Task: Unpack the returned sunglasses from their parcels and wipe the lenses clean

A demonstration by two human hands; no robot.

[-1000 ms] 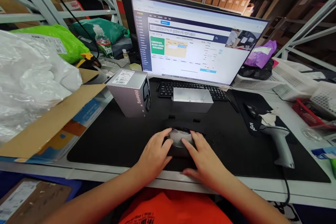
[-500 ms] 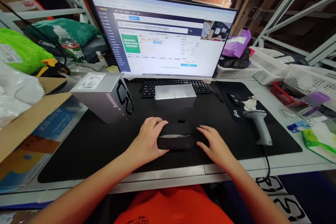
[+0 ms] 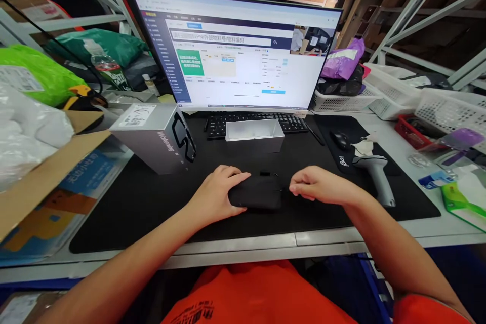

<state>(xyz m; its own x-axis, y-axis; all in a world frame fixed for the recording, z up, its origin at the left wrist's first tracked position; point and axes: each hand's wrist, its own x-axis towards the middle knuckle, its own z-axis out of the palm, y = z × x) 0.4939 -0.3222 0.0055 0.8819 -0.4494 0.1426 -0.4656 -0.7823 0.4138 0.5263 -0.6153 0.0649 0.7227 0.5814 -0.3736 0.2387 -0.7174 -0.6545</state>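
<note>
A black soft case lies on the black desk mat at the middle. My left hand grips its left end, thumb on the near side and fingers on the far side. Just off the case's right end, my right hand is closed with its fingertips pinched together; anything between them is too small to make out. A small dark piece shows at the case's far edge. Behind the case stands an open white-lined box, its inside facing up. To the left stands a grey printed box.
A monitor and keyboard stand at the back. On the right are a mouse, a barcode scanner and white baskets. An open cardboard carton and plastic bags crowd the left.
The light gap along the black case no longer shows. My right hand has gone from spread fingers to a pinch, its wrist swung outward. My left hand keeps its grip. The view shifted slightly.
</note>
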